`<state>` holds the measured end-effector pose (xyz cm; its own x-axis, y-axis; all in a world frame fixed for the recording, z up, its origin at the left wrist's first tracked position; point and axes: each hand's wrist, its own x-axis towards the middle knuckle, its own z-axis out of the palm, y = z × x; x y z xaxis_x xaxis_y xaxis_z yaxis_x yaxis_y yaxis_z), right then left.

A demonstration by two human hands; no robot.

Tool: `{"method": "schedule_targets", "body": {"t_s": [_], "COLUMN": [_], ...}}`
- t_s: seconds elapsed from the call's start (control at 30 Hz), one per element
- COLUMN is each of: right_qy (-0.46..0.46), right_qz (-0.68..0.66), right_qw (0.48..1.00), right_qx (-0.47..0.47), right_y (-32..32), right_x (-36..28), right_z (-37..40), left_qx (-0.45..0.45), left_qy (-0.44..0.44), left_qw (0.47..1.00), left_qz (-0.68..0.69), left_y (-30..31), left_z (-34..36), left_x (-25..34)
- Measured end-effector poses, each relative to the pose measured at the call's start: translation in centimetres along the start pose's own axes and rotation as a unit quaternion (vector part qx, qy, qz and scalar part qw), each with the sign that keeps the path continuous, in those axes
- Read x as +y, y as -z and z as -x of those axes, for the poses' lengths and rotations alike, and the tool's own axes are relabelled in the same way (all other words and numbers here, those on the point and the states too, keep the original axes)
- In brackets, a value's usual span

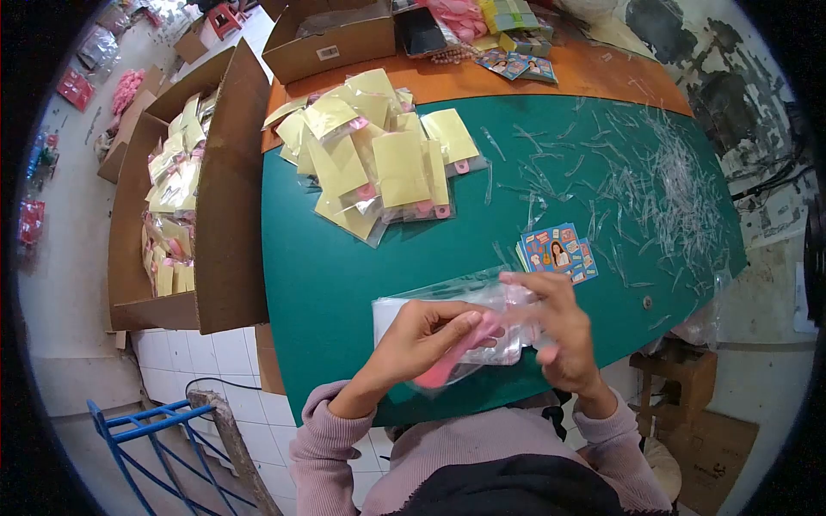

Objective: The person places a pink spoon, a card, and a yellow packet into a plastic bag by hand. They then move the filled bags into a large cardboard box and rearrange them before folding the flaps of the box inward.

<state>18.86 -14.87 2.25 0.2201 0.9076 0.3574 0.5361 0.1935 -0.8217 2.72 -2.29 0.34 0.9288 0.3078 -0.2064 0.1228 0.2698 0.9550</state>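
My left hand [422, 342] is closed, pinching a pink item in a clear plastic bag [440, 365] near the table's front edge. The item's exact kind is hard to make out. My right hand [559, 331] is beside the bag's right end, with finger and thumb apart and partly blurred by motion. Under both hands lies a stack of clear plastic bags [389, 320]. Just beyond the right hand is a small pile of blue printed cards [557, 249] with a pictured person and small drawings on them.
Filled bags with cream cards [400, 168] are heaped on the green table [301, 258]. Clear strips [671, 185] are scattered at right. A cardboard box [228, 198] of similar bags stands left; another box [331, 39] is at the back. A blue metal frame [159, 421] stands lower left.
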Motion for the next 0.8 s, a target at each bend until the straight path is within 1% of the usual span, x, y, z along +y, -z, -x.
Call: {"method": "schedule_targets", "body": {"t_s": [0.03, 0.07, 0.1, 0.17, 0.2, 0.23, 0.27, 0.3, 0.37, 0.4, 0.47, 0.5, 0.57, 0.6, 0.67, 0.7, 0.77, 0.8], "right_qy": [0.052, 0.023, 0.022, -0.047, -0.112, -0.168, -0.22, -0.219, -0.175, -0.173, -0.264, -0.266, -0.3, -0.3, -0.211, -0.21, -0.176, -0.174], "right_qz": [0.055, 0.007, 0.008, -0.136, -0.058, 0.06, 0.177, 0.178, 0.368, 0.367, 0.274, 0.274, 0.301, 0.301, 0.378, 0.378, 0.367, 0.368], "right_qw": [0.995, 0.997, 0.997, 0.989, 0.992, 0.983, 0.957, 0.957, 0.909, 0.909, 0.922, 0.922, 0.905, 0.905, 0.902, 0.901, 0.911, 0.911], "right_qx": [-0.06, -0.076, -0.075, -0.028, 0.0, 0.032, 0.065, 0.066, 0.094, 0.092, 0.071, 0.072, 0.016, 0.018, -0.016, -0.016, -0.06, -0.06], "right_y": [0.0, -0.1, 0.1, 1.7, 2.9, 3.7, 4.1, 4.1, 3.8, 3.7, 3.4, 3.5, 3.9, 4.2, 4.9, 5.2, 6.4, 6.7], "right_x": [-0.2, -0.1, 0.3, 1.6, 2.8, 4.5, 6.1, 7.9, 10.7, 10.7, 10.6, 10.6, 10.6, 9.9, 8.3, 8.6, 9.6, 9.9], "right_z": [-0.2, 0.1, 0.2, 0.0, -0.2, -0.9, -1.1, -0.5, 0.4, 0.3, 0.6, 0.6, 0.1, -0.2, -1.1, -1.2, -1.3, -1.3], "left_qx": [0.017, 0.016, 0.017, 0.019, 0.025, 0.03, 0.044, 0.043, 0.039, 0.041, 0.048, 0.046, 0.045, 0.043, 0.034, 0.034, 0.032, 0.033], "left_qy": [-0.009, -0.01, 0.0, 0.009, -0.012, -0.035, -0.04, -0.042, -0.034, -0.035, -0.029, -0.027, -0.03, -0.03, -0.036, -0.037, -0.03, -0.032], "left_qw": [1.0, 1.0, 1.0, 1.0, 0.999, 0.999, 0.998, 0.998, 0.998, 0.998, 0.997, 0.998, 0.997, 0.997, 0.998, 0.998, 0.998, 0.998], "left_qz": [0.009, 0.01, 0.016, 0.024, 0.026, 0.027, 0.036, 0.035, 0.044, 0.044, 0.044, 0.044, 0.055, 0.054, 0.045, 0.046, 0.046, 0.046], "left_y": [-0.1, -0.1, 0.0, 0.2, 0.3, 0.4, 0.4, 0.4, 0.5, 0.6, 0.6, 0.5, 0.5, 0.5, 0.6, 0.5, 0.5, 0.5], "left_z": [-0.1, -0.1, 0.0, 0.1, 0.1, 0.0, 0.0, -0.1, -0.2, -0.2, -0.4, -0.4, -0.6, -0.6, -0.6, -0.6, -0.6, -0.6], "left_x": [-0.1, 0.0, 0.3, 0.6, 0.8, 0.8, 0.7, 0.7, 0.5, 0.4, 0.0, -0.1, -0.2, -0.3, -0.3, -0.4, -0.4, -0.4]}}
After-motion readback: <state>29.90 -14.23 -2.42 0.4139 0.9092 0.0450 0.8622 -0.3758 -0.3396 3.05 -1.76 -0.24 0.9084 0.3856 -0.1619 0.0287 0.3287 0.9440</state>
